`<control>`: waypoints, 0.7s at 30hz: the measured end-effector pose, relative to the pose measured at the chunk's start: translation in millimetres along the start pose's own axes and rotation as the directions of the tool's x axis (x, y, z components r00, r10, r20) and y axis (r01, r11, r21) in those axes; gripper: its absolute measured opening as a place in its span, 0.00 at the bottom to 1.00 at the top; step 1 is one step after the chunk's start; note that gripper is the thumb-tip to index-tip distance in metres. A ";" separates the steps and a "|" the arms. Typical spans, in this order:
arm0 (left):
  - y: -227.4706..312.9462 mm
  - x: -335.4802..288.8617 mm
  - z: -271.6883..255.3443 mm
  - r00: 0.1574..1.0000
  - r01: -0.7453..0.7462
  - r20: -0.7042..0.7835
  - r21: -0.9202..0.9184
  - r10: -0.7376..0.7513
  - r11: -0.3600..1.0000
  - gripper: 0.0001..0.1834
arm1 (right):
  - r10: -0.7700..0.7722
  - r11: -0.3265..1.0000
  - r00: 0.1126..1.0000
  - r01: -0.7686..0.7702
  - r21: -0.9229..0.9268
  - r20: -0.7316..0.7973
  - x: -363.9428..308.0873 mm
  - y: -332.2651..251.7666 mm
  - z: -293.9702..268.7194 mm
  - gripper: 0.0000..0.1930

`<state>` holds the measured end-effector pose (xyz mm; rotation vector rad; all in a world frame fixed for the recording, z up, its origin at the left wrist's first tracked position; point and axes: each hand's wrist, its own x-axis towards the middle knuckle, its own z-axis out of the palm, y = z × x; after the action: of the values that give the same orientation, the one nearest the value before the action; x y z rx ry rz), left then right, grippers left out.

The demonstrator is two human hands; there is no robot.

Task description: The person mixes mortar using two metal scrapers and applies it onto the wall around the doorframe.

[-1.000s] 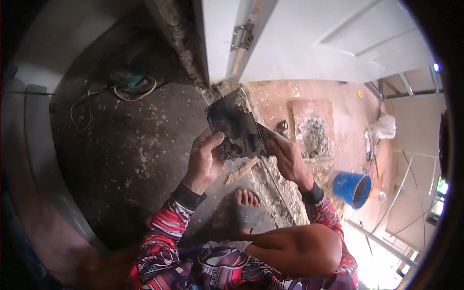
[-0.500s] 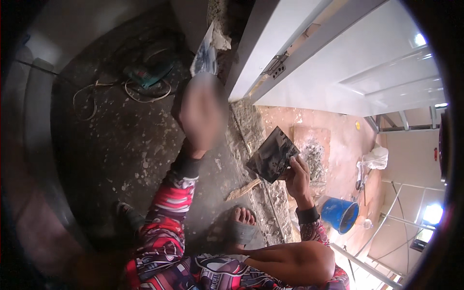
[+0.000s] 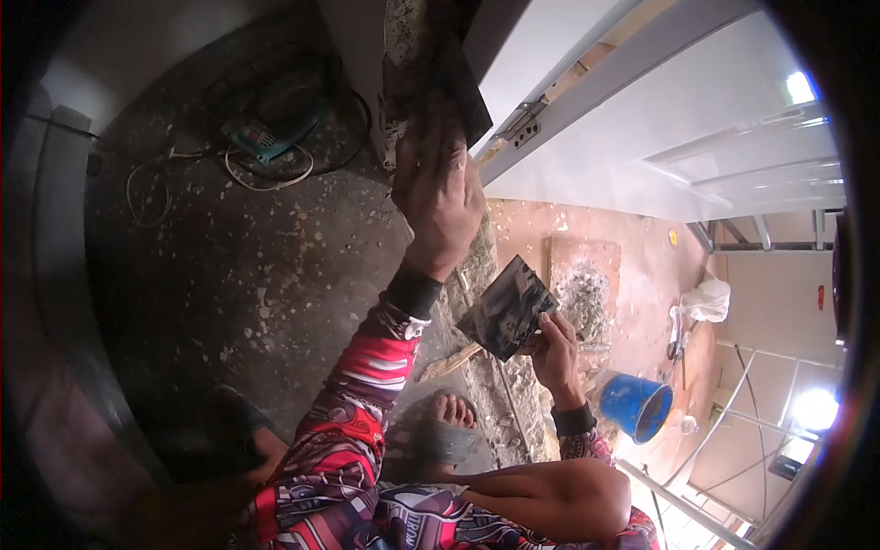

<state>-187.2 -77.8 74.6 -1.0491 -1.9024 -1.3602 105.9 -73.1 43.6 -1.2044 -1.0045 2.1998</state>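
Observation:
Up by the door frame, my left hand [image 3: 445, 192] has its fingers pressed along a thin dark flat plate [image 3: 475, 108]. The plate lies against the rough, unfinished wall end [image 3: 401, 78] next to the white frame; part of it is in shadow. My right hand [image 3: 556, 356], lower and to the right, pinches the near edge of a dark square plate [image 3: 510, 307]. Grey-white smears cover that plate's upper face. It is held in the air over the rough strip of broken floor [image 3: 500, 390].
A teal corded power tool [image 3: 261, 137] lies on the spattered dark floor at left. On the right stand a board with a grey mortar heap [image 3: 587, 298], a blue bucket [image 3: 635, 408] and a white bag [image 3: 706, 301]. A white door [image 3: 642, 137] is at upper right. A wood scrap [image 3: 449, 363] lies near my foot.
My left hand has moved up and right, bringing its plate from beside the wall end, with white paste showing, to against it. The right hand's plate has shifted slightly down and left.

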 end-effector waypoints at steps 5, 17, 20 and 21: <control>-14.8 -9.4 -11.6 0.999 -0.009 0.044 -0.182 0.017 0.983 0.25 | -0.014 0.999 1.000 0.015 -0.036 0.005 2.1 4.9 -17.1 0.13; -8.2 -38.0 -74.2 0.974 0.224 0.101 -0.345 -0.201 0.911 0.13 | -0.023 0.996 0.998 0.018 -0.085 -0.060 -7.5 -10.6 13.0 0.11; -0.7 -36.9 -96.9 0.764 0.623 0.253 -0.528 -0.594 0.577 0.08 | -0.037 0.992 0.998 0.032 -0.125 -0.044 -4.8 -6.9 -14.1 0.13; -3.3 -39.4 -98.1 0.663 0.695 0.270 -0.568 -0.698 0.440 0.08 | -0.035 0.992 0.998 0.030 -0.123 -0.043 -1.5 1.2 -24.7 0.13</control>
<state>-168.5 -181.8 72.6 -0.4518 -1.9907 -2.6361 127.6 -65.3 34.6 -1.2765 -1.1467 2.1025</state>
